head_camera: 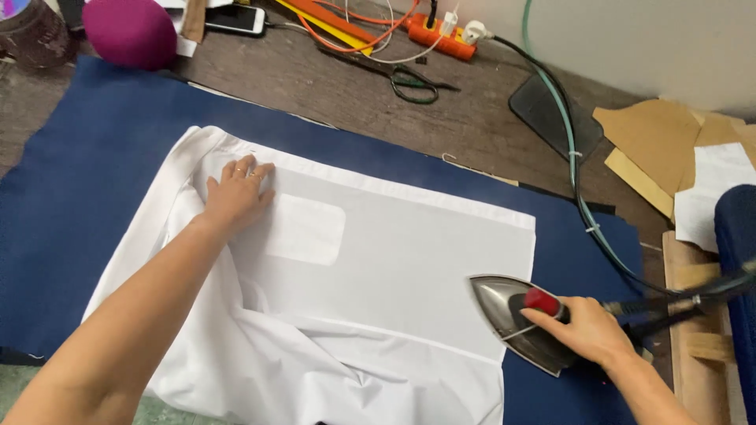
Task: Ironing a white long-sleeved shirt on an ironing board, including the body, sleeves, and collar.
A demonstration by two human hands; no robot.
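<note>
**White shirt: pressing step**

The white shirt [378, 267] is laid on the blue cloth [87, 173]. It is held flat by the left hand [236, 193], fingers spread. The iron [520, 319] is gripped by the right hand [587, 330] at the shirt's edge. A smooth, unwrinkled panel is judged necessary for the next pass.

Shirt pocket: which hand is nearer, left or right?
Left. The left hand lies flat on the white shirt just beside the pocket, at its upper left. The right hand grips the iron at the shirt's far right edge, well away from the pocket.
</note>
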